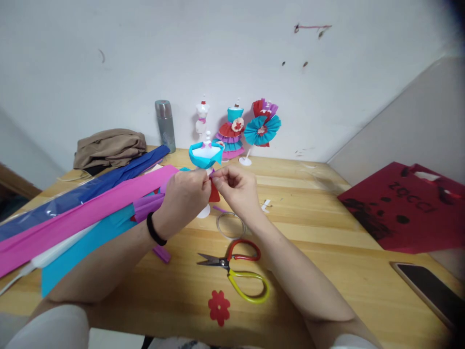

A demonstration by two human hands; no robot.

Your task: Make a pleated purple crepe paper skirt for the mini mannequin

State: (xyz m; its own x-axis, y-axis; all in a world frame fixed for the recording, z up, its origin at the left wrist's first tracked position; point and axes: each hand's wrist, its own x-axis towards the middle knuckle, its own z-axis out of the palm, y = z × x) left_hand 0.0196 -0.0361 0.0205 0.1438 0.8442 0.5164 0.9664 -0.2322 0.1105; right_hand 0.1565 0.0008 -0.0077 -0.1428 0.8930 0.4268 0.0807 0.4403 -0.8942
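At the waist of a small white dress form (208, 137) dressed in blue crepe paper (205, 162), both my hands meet. My left hand (189, 193), a black band at its wrist, is closed with its fingertips pinching at a bit of purple strip (212, 172). Across from it, the thumb and forefinger of my right hand (236, 184) pinch the same purple strip. Red paper (214, 195) hangs below the hands, and the stand's round white base (204, 211) shows beneath. My hands hide most of the waist.
Scissors (223, 262), a wire ring (231, 226) and a red felt-like flower (219, 307) lie in front. Pink paper (109, 196) and blue paper (83, 252) spread left. Behind stand dressed forms (262, 130) and a flask (165, 127). A red bag (407, 208) and phone (428, 291) are right.
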